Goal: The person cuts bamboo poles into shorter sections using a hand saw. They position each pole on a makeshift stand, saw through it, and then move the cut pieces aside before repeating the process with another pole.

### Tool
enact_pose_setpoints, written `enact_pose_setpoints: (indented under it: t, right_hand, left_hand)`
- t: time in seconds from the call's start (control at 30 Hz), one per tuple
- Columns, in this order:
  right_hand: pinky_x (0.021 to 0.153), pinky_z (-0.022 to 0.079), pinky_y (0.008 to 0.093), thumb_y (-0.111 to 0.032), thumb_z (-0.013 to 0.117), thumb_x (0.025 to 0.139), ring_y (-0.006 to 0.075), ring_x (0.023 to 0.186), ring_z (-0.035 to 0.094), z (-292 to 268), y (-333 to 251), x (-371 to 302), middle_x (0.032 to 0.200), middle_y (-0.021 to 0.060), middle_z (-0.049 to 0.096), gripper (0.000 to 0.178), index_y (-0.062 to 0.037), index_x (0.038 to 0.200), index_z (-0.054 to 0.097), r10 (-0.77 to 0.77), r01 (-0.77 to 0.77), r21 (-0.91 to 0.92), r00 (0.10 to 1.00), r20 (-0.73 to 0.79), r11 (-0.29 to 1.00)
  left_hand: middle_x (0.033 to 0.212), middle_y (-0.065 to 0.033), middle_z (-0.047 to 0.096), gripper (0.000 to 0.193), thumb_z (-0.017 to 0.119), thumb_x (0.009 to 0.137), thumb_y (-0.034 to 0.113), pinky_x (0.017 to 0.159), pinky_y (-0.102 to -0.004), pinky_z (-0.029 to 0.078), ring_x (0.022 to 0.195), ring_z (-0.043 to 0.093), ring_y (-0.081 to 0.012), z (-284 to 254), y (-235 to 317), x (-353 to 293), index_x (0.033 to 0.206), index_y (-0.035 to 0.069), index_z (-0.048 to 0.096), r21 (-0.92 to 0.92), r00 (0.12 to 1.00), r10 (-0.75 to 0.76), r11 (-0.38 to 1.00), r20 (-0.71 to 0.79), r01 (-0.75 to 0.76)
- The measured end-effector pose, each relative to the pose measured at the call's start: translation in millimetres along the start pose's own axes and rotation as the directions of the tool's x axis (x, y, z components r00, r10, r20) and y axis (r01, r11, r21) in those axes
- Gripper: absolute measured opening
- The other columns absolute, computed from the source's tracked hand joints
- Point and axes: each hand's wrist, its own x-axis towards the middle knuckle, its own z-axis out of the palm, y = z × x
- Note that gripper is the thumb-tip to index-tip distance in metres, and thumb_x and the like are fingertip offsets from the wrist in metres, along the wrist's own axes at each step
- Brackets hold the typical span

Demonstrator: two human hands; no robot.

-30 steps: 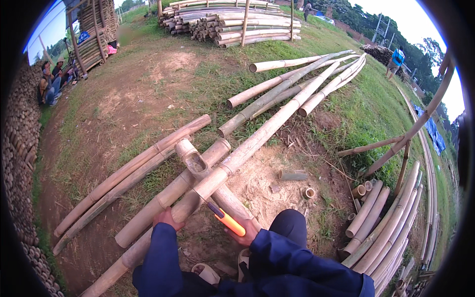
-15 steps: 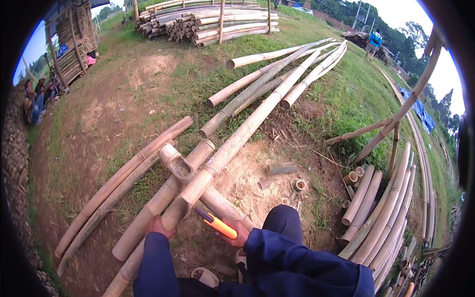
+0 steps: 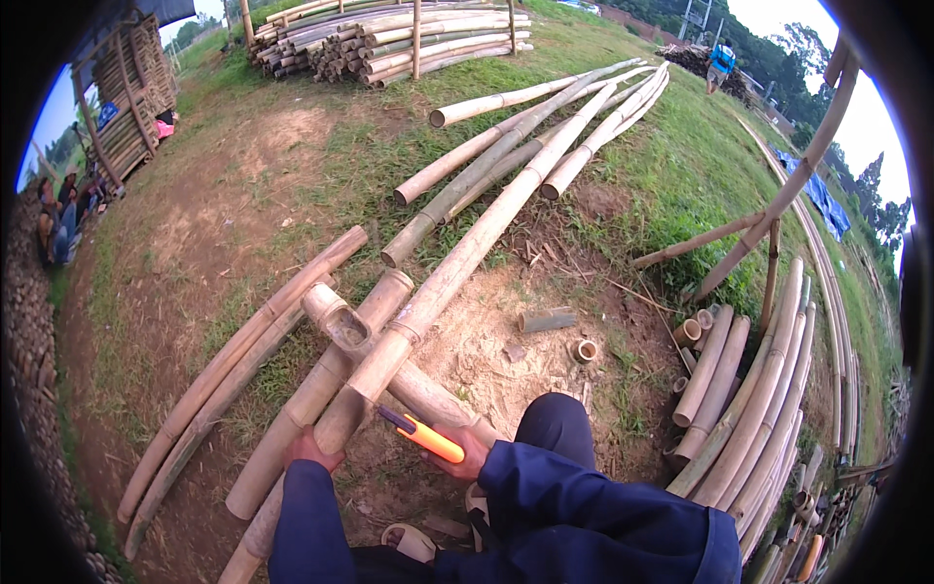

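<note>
At the near edge, a beige shoe (image 3: 409, 541) shows between two dark-blue sleeves, and here's the left hand (image 3: 313, 451), fingers curled around a long, tan, jointed bamboo pole (image 3: 455, 265). Just to its right, the right hand (image 3: 465, 454) has its fingers closed on a tool with a bright orange handle (image 3: 435, 442); the dark end points left toward the pole, and whether it touches, I can't tell.

That pole runs from near left to far right, crossing over a thick bamboo crosspiece with a scooped-out notch (image 3: 345, 327). Lying close along its left side, a stout brown bamboo length (image 3: 292, 419); farther left, two slim tan poles (image 3: 229, 375) side by side.

To the right, pale sawdust (image 3: 467, 326) covers the ground, with a short greyish-green bamboo tube (image 3: 547, 319) and a small upright bamboo ring (image 3: 585, 351) on it. Over on the right, a curved row of bamboo poles (image 3: 749, 428).

Farther out, loose poles fan across the grass, a big bamboo stack (image 3: 389, 44) sits behind, and a person in a bright blue top (image 3: 722, 60) stands far right.
</note>
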Motion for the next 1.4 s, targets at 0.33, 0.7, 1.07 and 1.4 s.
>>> enact_pose_setpoints:
  t: [0.33,0.7,1.07,1.4]
  right_hand:
    - [0.068,0.048,0.0436,-0.025,0.083,0.087,0.0340,0.070,0.057,-9,-6,-3,0.081,0.0171,0.059,0.036,-0.0022,0.103,0.062,-0.073,0.074,-0.060,0.997,0.022,0.995]
    - [0.067,0.047,0.0355,-0.015,0.077,0.095,0.0218,0.069,0.057,0,-44,5,0.079,0.0113,0.060,0.023,-0.0010,0.107,0.063,0.115,-0.111,-0.085,0.992,0.045,0.990]
    - [0.069,0.055,0.0343,-0.009,0.075,0.093,0.0180,0.071,0.069,-27,-59,-18,0.081,0.0121,0.071,0.026,0.0004,0.117,0.069,0.247,-0.236,-0.094,0.961,0.128,0.967]
    - [0.078,0.054,0.0296,-0.007,0.074,0.093,0.0121,0.086,0.066,-5,-33,26,0.094,0.0062,0.071,0.026,0.0017,0.117,0.070,0.183,-0.183,0.141,0.983,0.018,0.973]
  left_hand:
    - [0.111,-0.0233,0.074,0.082,0.087,0.064,0.051,0.096,-0.0490,0.057,0.104,0.072,-0.0400,-2,4,-1,0.126,0.003,0.061,-0.002,1.000,0.023,1.000,-0.003,-0.023]
    - [0.120,-0.0226,0.072,0.081,0.085,0.070,0.051,0.107,-0.0482,0.049,0.115,0.069,-0.0384,-17,-3,-3,0.130,0.004,0.059,-0.014,0.995,-0.011,1.000,0.100,0.012]
    - [0.124,-0.0221,0.070,0.085,0.086,0.070,0.053,0.109,-0.0480,0.049,0.119,0.067,-0.0378,-20,3,-5,0.134,0.005,0.057,-0.072,0.985,-0.024,0.997,0.169,0.037]
    - [0.115,-0.0227,0.074,0.086,0.083,0.067,0.058,0.101,-0.0490,0.054,0.112,0.070,-0.0390,-8,-7,-4,0.131,0.004,0.062,-0.068,0.997,0.065,0.996,0.032,-0.062]
